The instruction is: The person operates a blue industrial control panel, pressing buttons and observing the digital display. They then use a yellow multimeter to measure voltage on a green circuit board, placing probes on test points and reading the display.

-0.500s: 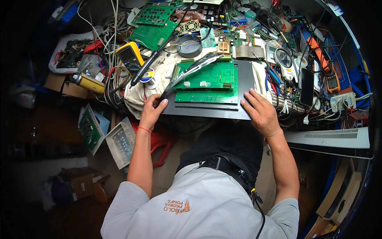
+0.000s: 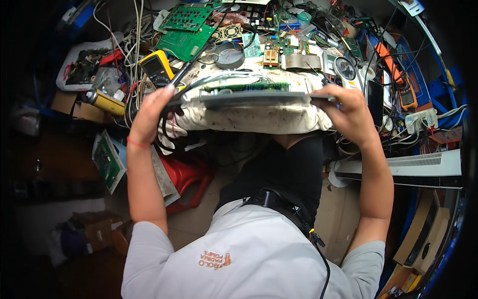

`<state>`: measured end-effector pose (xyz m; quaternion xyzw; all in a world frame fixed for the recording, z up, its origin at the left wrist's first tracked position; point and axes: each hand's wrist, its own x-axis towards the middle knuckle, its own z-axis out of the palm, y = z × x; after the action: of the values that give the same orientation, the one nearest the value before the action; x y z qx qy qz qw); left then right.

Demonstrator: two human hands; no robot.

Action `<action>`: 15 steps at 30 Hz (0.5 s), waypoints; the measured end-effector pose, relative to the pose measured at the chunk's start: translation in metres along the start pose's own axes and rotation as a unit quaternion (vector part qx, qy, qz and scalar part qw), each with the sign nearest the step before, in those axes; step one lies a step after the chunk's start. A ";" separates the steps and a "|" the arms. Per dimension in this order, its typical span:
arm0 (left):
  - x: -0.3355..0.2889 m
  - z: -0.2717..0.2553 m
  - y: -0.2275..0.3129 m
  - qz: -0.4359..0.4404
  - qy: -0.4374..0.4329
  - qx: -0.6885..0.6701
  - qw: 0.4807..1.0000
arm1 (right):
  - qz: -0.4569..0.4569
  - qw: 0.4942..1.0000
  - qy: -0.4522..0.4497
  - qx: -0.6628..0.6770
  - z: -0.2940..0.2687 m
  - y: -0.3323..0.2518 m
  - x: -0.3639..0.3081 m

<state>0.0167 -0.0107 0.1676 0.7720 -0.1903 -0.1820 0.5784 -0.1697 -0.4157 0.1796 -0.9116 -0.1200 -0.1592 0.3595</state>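
Observation:
A dark flat panel point(image 2: 254, 100) is lifted off the bench and tilted, so I see it almost edge-on. My left hand point(image 2: 152, 113) is closed on its left end, with a black cable point(image 2: 163, 132) running down by the fingers. My right hand point(image 2: 346, 110) pinches the opposite end between thumb and fingers. Behind the panel's upper edge a strip of green circuit board point(image 2: 249, 87) shows; the rest of that board is hidden. A bundle of grey and black wires point(image 2: 219, 77) arches over it. Below the panel lies a stained white cloth point(image 2: 239, 119).
A yellow multimeter point(image 2: 156, 67), a round dark dish point(image 2: 229, 56) and green boards point(image 2: 181, 42) crowd the bench's far left. A magnifier point(image 2: 345, 69), a phone point(image 2: 375, 103) and an orange meter point(image 2: 408, 94) lie to the right. A red stool point(image 2: 189, 179) stands below the bench.
The panel, lying flat with its board facing up, has been raised and tilted edge-on. Both hands went up and apart with it; the right one changed from resting on it to gripping its end.

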 end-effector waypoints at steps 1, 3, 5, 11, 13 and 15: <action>0.012 -0.001 0.005 -0.020 -0.006 0.020 1.000 | 0.018 1.000 0.006 -0.007 0.000 0.006 0.008; 0.034 0.002 0.009 -0.038 0.007 0.026 0.999 | 0.078 0.997 0.012 0.023 -0.001 0.020 0.022; 0.057 0.009 0.010 -0.047 0.040 0.035 0.998 | 0.191 0.975 0.029 0.114 0.000 0.033 0.033; 0.084 0.022 0.011 -0.068 0.110 0.018 0.991 | 0.176 0.966 0.096 0.163 0.016 0.069 0.051; 0.088 0.025 0.010 -0.061 0.129 0.026 0.989 | 0.160 0.951 0.126 0.231 0.028 0.076 0.054; 0.091 0.023 0.013 -0.086 0.121 0.020 0.989 | 0.149 0.950 0.139 0.237 0.036 0.081 0.053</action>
<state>0.0828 -0.0793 0.1684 0.8134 -0.0558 -0.1323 0.5637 -0.0868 -0.4432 0.1243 -0.7765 0.0339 -0.1964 0.5978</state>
